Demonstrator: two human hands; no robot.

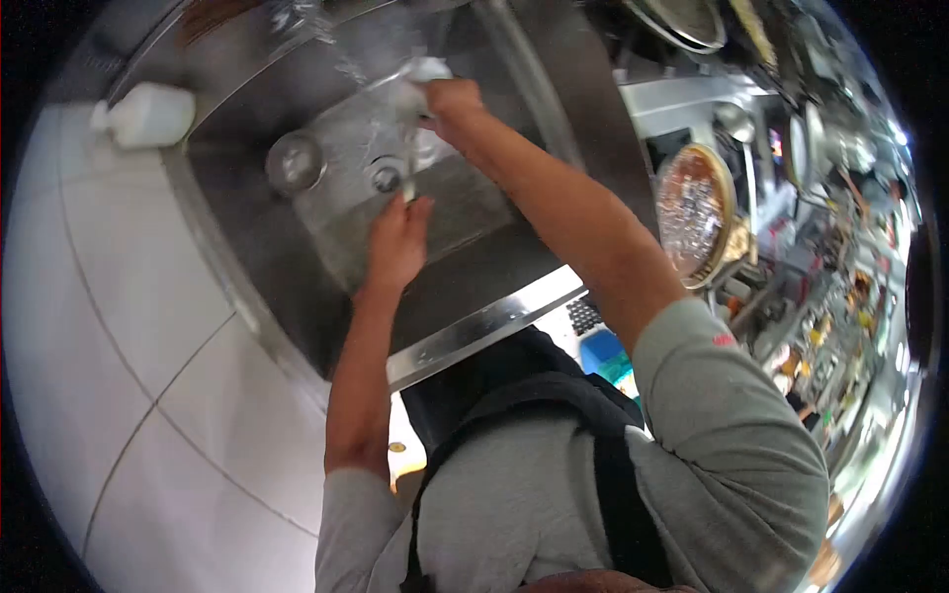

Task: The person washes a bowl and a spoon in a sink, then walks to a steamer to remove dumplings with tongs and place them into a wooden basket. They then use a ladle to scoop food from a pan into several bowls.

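Both of my hands are inside a deep steel sink (287,252). My left hand (398,242) is closed around the lower end of a thin, light-coloured utensil (410,163), whose kind is blurred. Further up, my right hand (455,107) is closed at the utensil's far part, by a white, blurred wad (427,71) that looks like a sponge or foam. Water (341,64) splashes down just left of my right hand. A small round metal cup (296,163) is left of my hands, and a round drain (386,178) shows beside the utensil.
A white plastic bottle (153,116) lies at the sink's upper left corner, next to white tiles (129,296). At the right are a round foil-covered pan (695,212), a ladle (733,124) and crowded kitchenware. The sink's front rim (484,331) runs close to my body.
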